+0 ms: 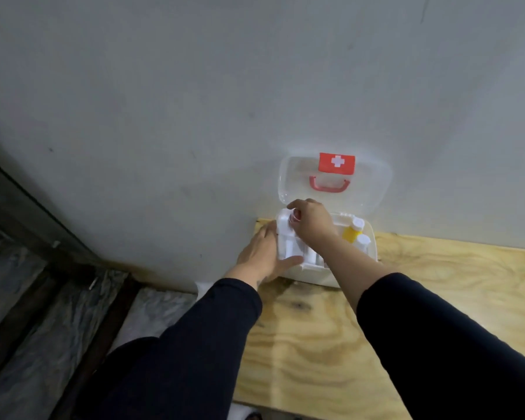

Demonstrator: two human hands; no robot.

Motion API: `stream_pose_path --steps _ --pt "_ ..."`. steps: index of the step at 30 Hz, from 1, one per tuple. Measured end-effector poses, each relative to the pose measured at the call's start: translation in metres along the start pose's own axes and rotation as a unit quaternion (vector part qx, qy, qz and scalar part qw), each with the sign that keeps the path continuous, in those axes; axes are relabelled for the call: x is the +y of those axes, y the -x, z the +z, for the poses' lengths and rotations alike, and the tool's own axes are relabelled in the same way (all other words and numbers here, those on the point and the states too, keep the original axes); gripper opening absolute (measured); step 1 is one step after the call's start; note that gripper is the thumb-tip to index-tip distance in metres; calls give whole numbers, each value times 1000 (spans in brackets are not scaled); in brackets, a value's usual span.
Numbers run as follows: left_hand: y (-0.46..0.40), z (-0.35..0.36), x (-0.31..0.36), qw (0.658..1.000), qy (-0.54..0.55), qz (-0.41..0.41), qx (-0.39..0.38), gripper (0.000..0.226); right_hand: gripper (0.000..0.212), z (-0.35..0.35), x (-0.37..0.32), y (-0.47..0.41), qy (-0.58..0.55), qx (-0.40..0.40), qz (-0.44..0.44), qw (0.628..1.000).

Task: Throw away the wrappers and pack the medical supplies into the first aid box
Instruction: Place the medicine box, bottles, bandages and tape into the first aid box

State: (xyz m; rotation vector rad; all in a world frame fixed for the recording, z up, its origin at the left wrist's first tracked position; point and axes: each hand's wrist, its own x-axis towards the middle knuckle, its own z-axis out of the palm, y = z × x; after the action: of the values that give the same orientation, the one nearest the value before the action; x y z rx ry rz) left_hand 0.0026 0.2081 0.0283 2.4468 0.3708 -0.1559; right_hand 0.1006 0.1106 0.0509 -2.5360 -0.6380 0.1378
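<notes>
In the head view, the first aid box (325,268) is being steadied at the far left corner of the plywood table (331,344), against the grey wall (194,101). Its clear lid (373,189), marked with a red cross label (336,162) and fitted with a red handle (329,184), is being kept upright against that wall. The left hand (262,254) is being laid flat along the box's left side, fingers spread and thumb across the front edge, nothing being gripped. The right hand (309,221) is being curled over the back left compartment, its grip closed around a small round item (295,219) with a reddish edge; what the item is cannot be told. Two yellow bottles with white caps (354,230) are being held upright in the right compartment, and white supplies (291,248) are standing in the left.

The box is judged to be light, stiff plastic, likely to slide on the smooth wood unless it is being braced at its side wall. The small item is judged light and easily dropped, best being pinched around its rim.
</notes>
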Motion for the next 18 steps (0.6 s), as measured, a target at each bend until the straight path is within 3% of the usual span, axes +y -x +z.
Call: stream_pose_path --steps 6,9,13,18 --pt "-19 -1 -13 999 6 25 -37 117 32 19 -9 -12 29 11 7 1000" --pt "-22 1 -14 999 4 25 -39 116 34 18 -12 -13 35 16 -2 999" --pt "-20 1 -16 999 13 25 -30 116 36 2 -14 -9 -45 29 30 998" --pt "-16 1 -14 999 19 24 -38 111 30 -7 -4 11 -38 -12 47 998"
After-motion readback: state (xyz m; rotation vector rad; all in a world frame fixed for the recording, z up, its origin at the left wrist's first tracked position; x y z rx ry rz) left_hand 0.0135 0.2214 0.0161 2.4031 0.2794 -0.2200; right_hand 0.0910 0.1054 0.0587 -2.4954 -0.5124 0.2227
